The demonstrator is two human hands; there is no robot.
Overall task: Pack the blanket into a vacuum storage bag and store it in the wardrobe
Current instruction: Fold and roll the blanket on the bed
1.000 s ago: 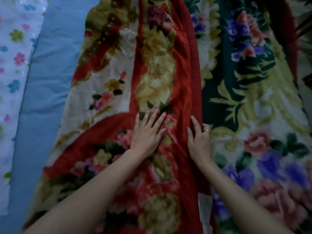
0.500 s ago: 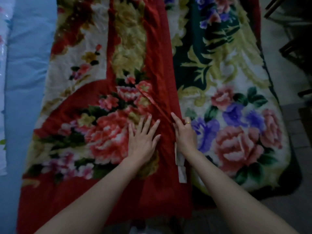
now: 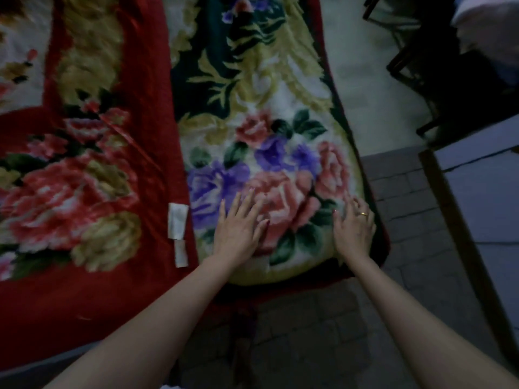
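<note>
Dim room, grey tiled floor (image 3: 309, 332) seen at lower right. A red-bordered floral plush blanket (image 3: 92, 175) is spread at left, white label (image 3: 177, 221) at its edge. Beside it a green-bordered floral blanket with pink and purple roses (image 3: 266, 130) is laid. Left hand (image 3: 238, 224) and right hand (image 3: 354, 224) are pressed flat on its near end, fingers straight, nothing gripped. A gold ring (image 3: 364, 213) is worn on the right hand.

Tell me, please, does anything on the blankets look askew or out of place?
Mostly tidy. The green floral blanket hangs past the edge over the tiled floor, and a white label sticks out from the red blanket.
</note>
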